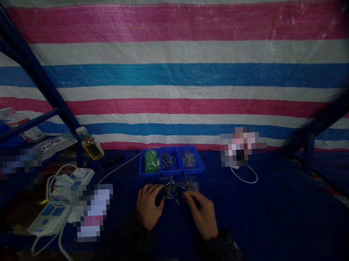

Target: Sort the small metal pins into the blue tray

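Observation:
Slim shiny metal pins [177, 198] lie loose on the blue table between my two hands. My left hand [150, 206] is curled at their left side, thumb and fingertips closing on a small greyish, shiny thing [168, 191] too dim to name. My right hand [203, 215] has thumb and forefinger pinched together at the right of the pins; what is in the pinch is too small to make out. A clear plastic bag [191, 183] lies just beyond those fingertips.
Behind the pins stand three joined blue trays, with green packets [151, 161], more metal pins [168, 160] and clear bags [189, 159]. At left are a power strip [47, 219], a blurred-out phone-like object [95, 212] and a bottle [91, 144]. A white cable [250, 181] loops at right.

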The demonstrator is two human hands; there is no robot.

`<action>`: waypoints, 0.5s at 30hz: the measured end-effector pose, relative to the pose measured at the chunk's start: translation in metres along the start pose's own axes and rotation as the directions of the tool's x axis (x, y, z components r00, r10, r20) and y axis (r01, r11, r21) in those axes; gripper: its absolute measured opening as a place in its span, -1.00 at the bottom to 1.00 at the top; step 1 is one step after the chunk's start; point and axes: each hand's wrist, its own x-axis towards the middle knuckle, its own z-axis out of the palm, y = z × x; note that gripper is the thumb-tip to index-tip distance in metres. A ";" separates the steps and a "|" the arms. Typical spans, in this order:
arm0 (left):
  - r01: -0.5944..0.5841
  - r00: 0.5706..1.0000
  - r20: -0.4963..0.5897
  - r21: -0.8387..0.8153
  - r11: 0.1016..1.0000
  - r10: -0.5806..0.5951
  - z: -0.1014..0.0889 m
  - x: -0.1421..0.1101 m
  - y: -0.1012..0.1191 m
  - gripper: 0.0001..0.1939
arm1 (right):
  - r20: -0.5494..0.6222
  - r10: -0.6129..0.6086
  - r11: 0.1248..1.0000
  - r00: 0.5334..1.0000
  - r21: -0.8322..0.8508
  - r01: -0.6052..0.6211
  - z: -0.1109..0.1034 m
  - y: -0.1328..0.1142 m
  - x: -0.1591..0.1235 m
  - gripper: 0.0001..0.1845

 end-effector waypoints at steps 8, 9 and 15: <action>-0.007 0.995 -0.101 -0.026 1.000 0.004 0.003 0.001 -0.008 -0.80 | -0.083 -0.025 0.996 0.996 -0.092 0.018 -0.003 -0.001 0.005 -0.66; 0.001 0.993 -0.117 -0.033 0.999 -0.005 0.003 0.001 -0.009 -0.80 | -0.096 -0.054 0.990 0.994 -0.135 0.041 -0.006 -0.002 0.010 -0.66; 0.025 0.985 -0.166 -0.083 0.996 -0.039 0.004 0.001 -0.010 -0.80 | 0.000 -0.237 0.845 0.972 -0.493 0.206 -0.013 -0.004 0.063 -0.47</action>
